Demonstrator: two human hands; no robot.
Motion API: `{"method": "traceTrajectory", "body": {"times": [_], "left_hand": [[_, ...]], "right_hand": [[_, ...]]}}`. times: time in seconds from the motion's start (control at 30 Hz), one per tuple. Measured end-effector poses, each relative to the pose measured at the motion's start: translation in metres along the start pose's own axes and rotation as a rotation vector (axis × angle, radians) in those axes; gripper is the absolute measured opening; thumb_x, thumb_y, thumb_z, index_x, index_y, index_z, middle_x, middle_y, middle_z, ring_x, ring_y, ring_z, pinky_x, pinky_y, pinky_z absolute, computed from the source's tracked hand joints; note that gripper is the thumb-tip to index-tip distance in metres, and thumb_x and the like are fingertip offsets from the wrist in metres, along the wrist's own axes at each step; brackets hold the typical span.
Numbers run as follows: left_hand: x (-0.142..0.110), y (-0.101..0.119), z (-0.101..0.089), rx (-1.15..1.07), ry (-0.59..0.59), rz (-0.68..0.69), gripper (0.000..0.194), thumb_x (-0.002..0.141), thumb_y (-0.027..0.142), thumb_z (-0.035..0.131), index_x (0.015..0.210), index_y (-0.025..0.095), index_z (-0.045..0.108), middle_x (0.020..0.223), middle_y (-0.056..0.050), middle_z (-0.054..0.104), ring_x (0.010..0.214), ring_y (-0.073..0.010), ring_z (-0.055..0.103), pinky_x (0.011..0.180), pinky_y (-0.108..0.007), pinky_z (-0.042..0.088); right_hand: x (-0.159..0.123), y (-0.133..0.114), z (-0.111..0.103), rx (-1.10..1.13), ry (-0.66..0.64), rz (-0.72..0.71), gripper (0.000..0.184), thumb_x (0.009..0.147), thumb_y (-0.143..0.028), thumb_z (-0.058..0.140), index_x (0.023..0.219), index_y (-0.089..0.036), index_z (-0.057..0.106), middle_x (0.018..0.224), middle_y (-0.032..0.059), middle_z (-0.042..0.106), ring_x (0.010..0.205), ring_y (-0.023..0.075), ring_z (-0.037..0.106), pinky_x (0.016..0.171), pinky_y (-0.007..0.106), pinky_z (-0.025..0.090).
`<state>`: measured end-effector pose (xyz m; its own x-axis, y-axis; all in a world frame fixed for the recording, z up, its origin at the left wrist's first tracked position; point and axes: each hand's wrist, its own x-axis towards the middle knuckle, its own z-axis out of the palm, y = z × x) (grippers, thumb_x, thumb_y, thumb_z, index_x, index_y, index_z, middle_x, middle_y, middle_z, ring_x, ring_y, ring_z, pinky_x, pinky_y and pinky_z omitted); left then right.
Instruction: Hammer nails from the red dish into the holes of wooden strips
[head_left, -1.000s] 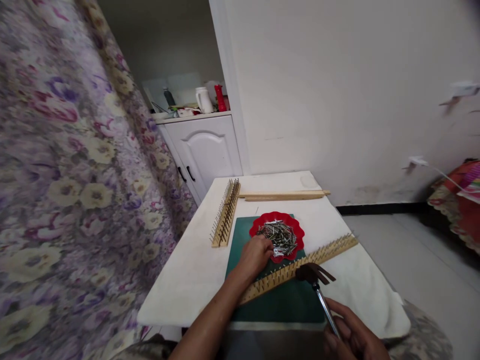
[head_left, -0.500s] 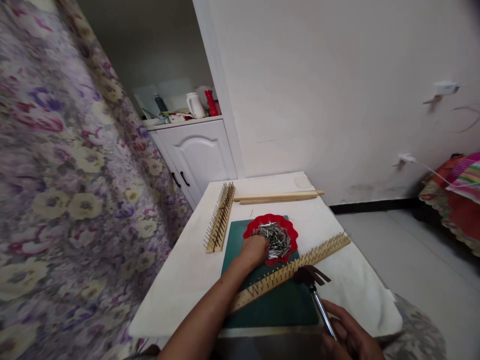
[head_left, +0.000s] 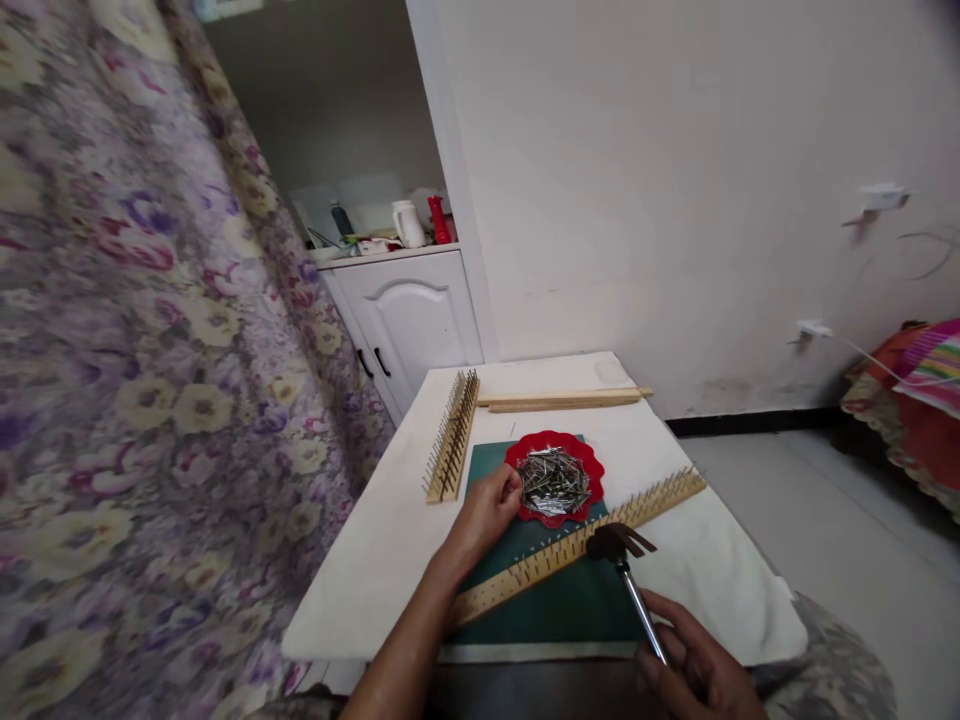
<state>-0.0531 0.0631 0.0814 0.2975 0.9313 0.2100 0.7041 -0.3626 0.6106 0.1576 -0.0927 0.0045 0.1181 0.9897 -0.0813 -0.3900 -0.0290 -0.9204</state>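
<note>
My left hand (head_left: pixel 486 508) hovers at the left rim of a red scalloped dish (head_left: pixel 592 462) piled with steel nails (head_left: pixel 553 481); its fingers are curled together, and whether a nail is pinched I cannot make out. My right hand (head_left: pixel 694 668) grips the metal handle of a claw hammer (head_left: pixel 621 552), whose head rests beside a long wooden strip (head_left: pixel 577 543) studded with a row of nails. The strip lies slantwise across a green cutting mat (head_left: pixel 574 605) on a white table (head_left: pixel 375 570).
A second nail-studded wooden strip (head_left: pixel 453 436) lies at the table's left. Plain wooden slats (head_left: pixel 562 400) rest along the far edge. A flowered curtain (head_left: pixel 150 380) hangs close on the left. Behind it stands a white cabinet (head_left: pixel 409 320). The bare floor (head_left: pixel 847 520) lies to the right.
My left hand has drawn back from the nail pile to the dish's left rim. The hammer head stays by the strip. The view has shifted slightly.
</note>
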Motion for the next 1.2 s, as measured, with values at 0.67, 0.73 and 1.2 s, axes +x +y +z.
{"method": "traceTrajectory", "body": {"times": [0.67, 0.73, 1.2], "left_hand": [[-0.15, 0.042, 0.088, -1.144, 0.069, -0.32, 0.017, 0.064, 0.028, 0.073, 0.07, 0.015, 0.063, 0.06, 0.001, 0.058, 0.053, -0.0099, 0.05, 0.053, -0.02, 0.038], [-0.151, 0.044, 0.097, -1.278, 0.139, -0.403, 0.021, 0.06, 0.029, 0.077, 0.065, 0.014, 0.064, 0.056, 0.001, 0.059, 0.051, -0.01, 0.051, 0.052, -0.021, 0.039], [-0.141, 0.012, 0.06, -0.729, 0.436, -0.357, 0.012, 0.067, 0.028, 0.071, 0.068, 0.017, 0.068, 0.075, -0.002, 0.065, 0.076, -0.017, 0.059, 0.071, -0.025, 0.045]], "right_hand": [[-0.017, -0.009, 0.029, -0.046, -0.071, 0.029, 0.048, 0.073, -0.042, 0.073, 0.115, -0.027, 0.055, 0.058, -0.0076, 0.059, 0.028, 0.0002, 0.033, 0.029, 0.009, 0.025], [-0.018, -0.011, 0.032, -0.055, -0.048, 0.03, 0.05, 0.07, -0.045, 0.074, 0.113, -0.026, 0.057, 0.058, -0.0069, 0.059, 0.029, 0.0004, 0.034, 0.03, 0.01, 0.024], [-0.018, 0.0, 0.023, -0.084, -0.037, 0.091, 0.052, 0.073, -0.047, 0.071, 0.117, -0.024, 0.053, 0.063, -0.0033, 0.064, 0.028, 0.0024, 0.035, 0.029, 0.013, 0.025]]}}
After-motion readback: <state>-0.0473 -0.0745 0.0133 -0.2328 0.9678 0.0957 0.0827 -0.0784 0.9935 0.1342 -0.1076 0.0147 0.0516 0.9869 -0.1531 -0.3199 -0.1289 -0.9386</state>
